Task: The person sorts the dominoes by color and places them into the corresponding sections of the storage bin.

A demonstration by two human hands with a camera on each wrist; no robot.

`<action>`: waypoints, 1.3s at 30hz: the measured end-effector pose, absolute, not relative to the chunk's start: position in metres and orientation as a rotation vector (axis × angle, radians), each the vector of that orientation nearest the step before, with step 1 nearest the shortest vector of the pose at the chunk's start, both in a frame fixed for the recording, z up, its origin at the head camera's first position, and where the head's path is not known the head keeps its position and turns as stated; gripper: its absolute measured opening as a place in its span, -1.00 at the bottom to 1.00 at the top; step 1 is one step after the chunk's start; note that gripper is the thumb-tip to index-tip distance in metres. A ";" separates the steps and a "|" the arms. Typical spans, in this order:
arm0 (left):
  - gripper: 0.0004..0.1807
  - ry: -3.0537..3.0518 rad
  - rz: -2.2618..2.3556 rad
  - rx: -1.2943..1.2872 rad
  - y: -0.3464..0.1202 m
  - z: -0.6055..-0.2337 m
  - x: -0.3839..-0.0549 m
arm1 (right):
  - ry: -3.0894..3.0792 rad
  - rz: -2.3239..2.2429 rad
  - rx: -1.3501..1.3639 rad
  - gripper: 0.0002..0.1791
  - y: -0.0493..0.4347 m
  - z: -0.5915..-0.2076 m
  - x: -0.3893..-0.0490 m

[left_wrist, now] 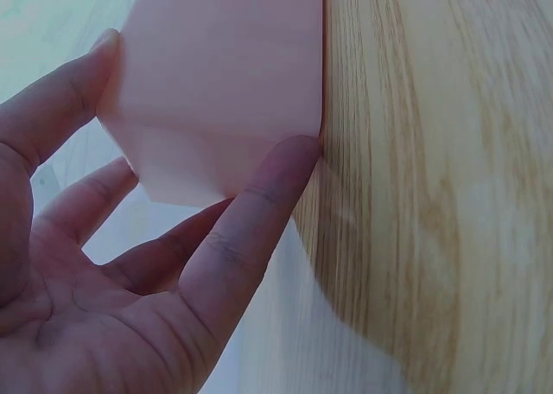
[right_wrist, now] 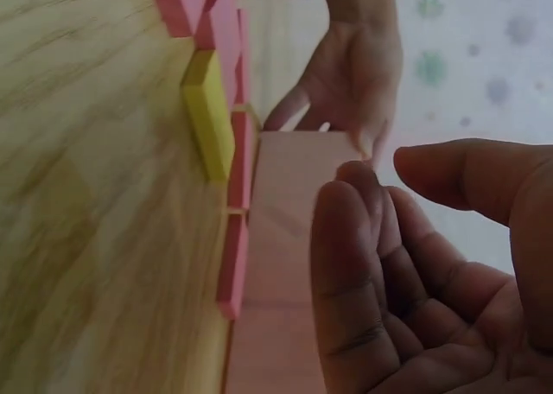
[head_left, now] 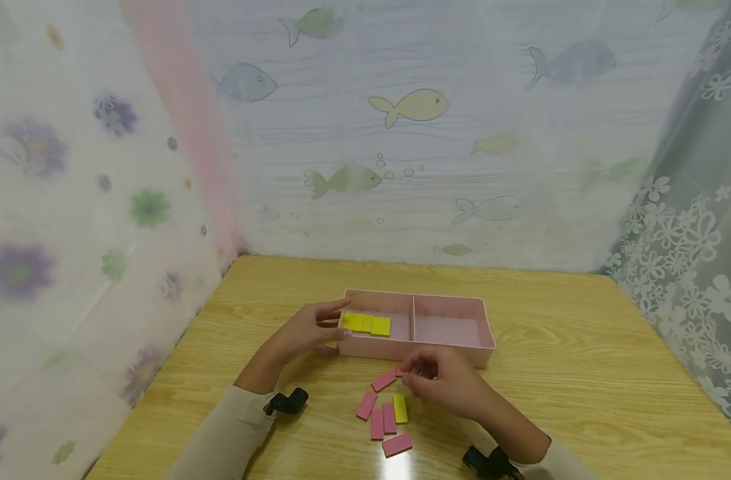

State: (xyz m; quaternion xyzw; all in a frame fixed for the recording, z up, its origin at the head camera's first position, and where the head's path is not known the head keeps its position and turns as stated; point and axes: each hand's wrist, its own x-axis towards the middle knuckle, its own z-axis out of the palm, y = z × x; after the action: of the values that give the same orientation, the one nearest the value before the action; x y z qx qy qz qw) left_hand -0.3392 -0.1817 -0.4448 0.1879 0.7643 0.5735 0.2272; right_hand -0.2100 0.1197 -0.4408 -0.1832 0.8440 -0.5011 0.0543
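In the head view, a pink two-compartment box [head_left: 449,353] lies across the table. My left hand [head_left: 302,333] grips its left end, and the left wrist view shows the fingers [left_wrist: 259,195] spread around the end wall. Two or more yellow tiles [head_left: 381,327] lie in the left compartment. My right hand [head_left: 449,380] hovers in front of the box with fingers loosely bent; thumb and fingertips are apart with nothing between them in the right wrist view. Just below those fingertips a pink tile [right_wrist: 232,269] lies by the box's front wall.
Several pink tiles [head_left: 377,424] and one yellow tile [head_left: 400,409] lie on the wooden table [head_left: 557,373] in front of the box. The right compartment [head_left: 446,330] shows only its floor. Patterned curtains [head_left: 341,133] stand behind and beside the table.
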 end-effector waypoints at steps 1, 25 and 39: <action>-0.15 2.102 1.579 0.521 -0.182 -0.444 -0.339 | 2.568 -1.508 -0.551 -0.90 0.121 -0.442 -0.209; -0.16 2.131 1.558 0.534 -0.181 -0.446 -0.340 | 2.554 -1.332 -0.440 -0.76 0.139 -0.463 -0.203; -0.14 2.112 1.565 0.530 -0.182 -0.445 -0.343 | 2.554 -1.297 -0.430 -0.70 0.136 -0.464 -0.206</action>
State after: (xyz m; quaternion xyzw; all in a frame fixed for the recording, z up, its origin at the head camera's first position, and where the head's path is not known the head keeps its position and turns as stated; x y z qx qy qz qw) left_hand -0.3426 -0.1818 -0.4448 0.1925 0.7668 0.5683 0.2281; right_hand -0.2064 0.1365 -0.4642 -0.1473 0.8751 -0.4444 0.1224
